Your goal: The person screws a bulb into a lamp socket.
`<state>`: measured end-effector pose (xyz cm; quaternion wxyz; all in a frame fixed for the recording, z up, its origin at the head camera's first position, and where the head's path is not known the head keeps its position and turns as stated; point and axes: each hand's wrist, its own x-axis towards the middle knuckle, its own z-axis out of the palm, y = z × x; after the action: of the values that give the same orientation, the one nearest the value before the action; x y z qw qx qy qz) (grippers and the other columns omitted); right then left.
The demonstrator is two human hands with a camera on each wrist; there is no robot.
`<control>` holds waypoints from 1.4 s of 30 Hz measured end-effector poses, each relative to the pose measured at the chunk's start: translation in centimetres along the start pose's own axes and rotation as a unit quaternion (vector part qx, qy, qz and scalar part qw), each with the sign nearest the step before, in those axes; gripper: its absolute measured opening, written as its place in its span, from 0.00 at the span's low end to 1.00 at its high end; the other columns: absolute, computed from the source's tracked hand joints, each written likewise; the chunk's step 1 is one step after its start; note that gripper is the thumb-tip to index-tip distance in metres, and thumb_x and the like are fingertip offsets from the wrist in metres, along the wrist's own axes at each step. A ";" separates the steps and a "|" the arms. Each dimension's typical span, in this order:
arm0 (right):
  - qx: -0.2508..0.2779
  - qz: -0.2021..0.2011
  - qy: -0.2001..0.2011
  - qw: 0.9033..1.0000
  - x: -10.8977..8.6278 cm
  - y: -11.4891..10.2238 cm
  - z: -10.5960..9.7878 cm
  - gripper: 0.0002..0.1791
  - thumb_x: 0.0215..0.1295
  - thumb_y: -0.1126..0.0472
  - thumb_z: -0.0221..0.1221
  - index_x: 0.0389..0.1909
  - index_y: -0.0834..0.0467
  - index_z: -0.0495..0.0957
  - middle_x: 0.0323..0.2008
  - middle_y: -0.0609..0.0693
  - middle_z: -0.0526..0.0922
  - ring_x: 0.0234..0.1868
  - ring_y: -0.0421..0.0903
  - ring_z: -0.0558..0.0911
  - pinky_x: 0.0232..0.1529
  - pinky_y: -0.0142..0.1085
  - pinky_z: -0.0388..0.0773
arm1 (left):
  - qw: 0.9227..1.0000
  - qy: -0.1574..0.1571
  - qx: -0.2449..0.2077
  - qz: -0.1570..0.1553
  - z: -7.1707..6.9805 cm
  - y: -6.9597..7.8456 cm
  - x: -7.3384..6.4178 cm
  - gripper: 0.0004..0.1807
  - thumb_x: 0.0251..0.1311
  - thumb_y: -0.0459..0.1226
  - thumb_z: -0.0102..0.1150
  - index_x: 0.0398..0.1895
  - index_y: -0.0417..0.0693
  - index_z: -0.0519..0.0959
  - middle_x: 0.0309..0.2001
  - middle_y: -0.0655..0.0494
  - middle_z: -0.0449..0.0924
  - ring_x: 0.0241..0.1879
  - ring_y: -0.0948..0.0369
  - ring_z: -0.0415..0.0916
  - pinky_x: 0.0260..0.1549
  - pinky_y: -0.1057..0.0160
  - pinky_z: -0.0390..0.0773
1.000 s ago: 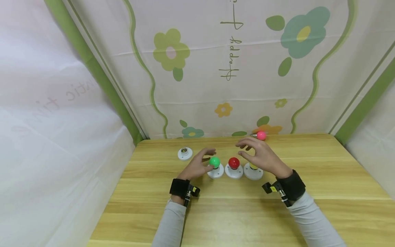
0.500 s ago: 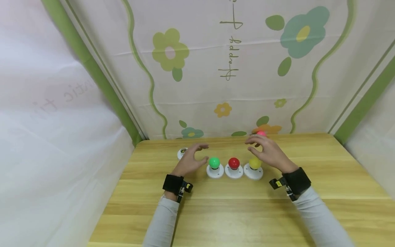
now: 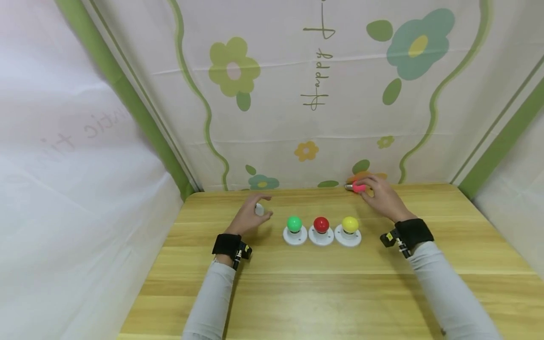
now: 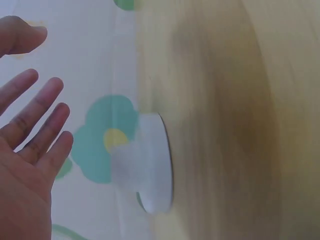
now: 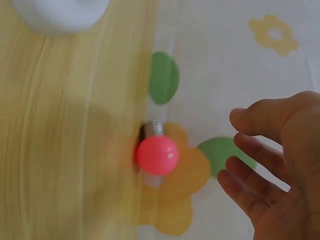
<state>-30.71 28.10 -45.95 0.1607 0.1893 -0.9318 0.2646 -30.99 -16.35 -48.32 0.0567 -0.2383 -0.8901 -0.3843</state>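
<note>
My right hand (image 3: 384, 200) is over the pink light bulb (image 3: 358, 187), which lies on its side at the table's back edge, metal screw end to the left. In the right wrist view a gap shows between its loosely bent fingers (image 5: 247, 192) and the bulb (image 5: 157, 155). On the other side, my left hand (image 3: 244, 218) hovers with thumb and fingers spread, holding nothing. It partly hides a white round lamp socket (image 3: 259, 209), whose disc base (image 4: 157, 165) stands on the table in the left wrist view.
Between the hands, a green bulb (image 3: 294, 224), a red bulb (image 3: 321, 224) and a yellow bulb (image 3: 350, 224) stand upright in white sockets, side by side. A flower-printed curtain (image 3: 272, 118) hangs behind the wooden table (image 3: 297, 293).
My left hand has moved left, away from the green bulb to the bulbless socket. My right hand has moved right and back from above the yellow bulb to the pink one.
</note>
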 end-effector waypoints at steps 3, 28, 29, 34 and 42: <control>-0.009 0.020 -0.007 1.000 0.2 0.9 0.0 0.18 0.73 0.68 0.64 0.61 0.67 0.81 0.66 0.71 0.75 0.70 0.73 0.70 0.69 0.71 0.68 | 1.000 -0.005 -0.002 -0.012 -0.3 -0.7 0.1 0.28 0.67 0.37 0.71 0.70 0.47 0.77 0.67 0.47 0.78 0.75 0.45 0.67 0.75 0.39 0.69; 0.008 0.063 -0.076 0.995 2.2 4.0 2.6 0.30 0.73 0.69 0.62 0.74 0.68 0.70 0.73 0.74 0.68 0.74 0.75 0.66 0.75 0.71 0.61 | 0.996 -0.007 0.030 -0.085 -0.5 -4.4 0.2 0.38 0.63 0.35 0.76 0.75 0.36 0.71 0.73 0.36 0.71 0.76 0.39 0.63 0.73 0.40 0.70; 0.005 0.063 -0.077 0.995 2.2 4.0 2.7 0.30 0.74 0.69 0.62 0.74 0.68 0.70 0.73 0.74 0.68 0.74 0.76 0.66 0.75 0.71 0.61 | 0.996 -0.009 0.028 -0.088 -0.5 -4.3 0.1 0.38 0.63 0.34 0.76 0.75 0.35 0.70 0.73 0.36 0.70 0.75 0.40 0.64 0.72 0.40 0.71; -0.004 0.059 -0.074 0.996 2.2 4.4 3.0 0.27 0.74 0.67 0.62 0.71 0.69 0.73 0.72 0.75 0.67 0.73 0.76 0.66 0.74 0.70 0.63 | 0.995 -0.014 0.023 -0.100 -0.5 -4.1 0.0 0.40 0.63 0.32 0.75 0.76 0.34 0.68 0.73 0.35 0.70 0.72 0.41 0.67 0.71 0.42 0.73; -0.006 0.072 -0.086 0.994 2.1 4.7 3.4 0.25 0.76 0.65 0.61 0.70 0.69 0.73 0.70 0.75 0.68 0.72 0.75 0.67 0.74 0.70 0.63 | 0.993 -0.024 0.018 -0.115 -0.6 -4.3 -0.1 0.42 0.62 0.32 0.76 0.77 0.32 0.67 0.73 0.34 0.69 0.72 0.40 0.67 0.72 0.41 0.72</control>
<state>-35.34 29.36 -49.93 0.0618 0.1425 -0.9551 0.2525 -32.97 -19.32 -50.79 -0.0048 -0.1428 -0.9193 -0.3667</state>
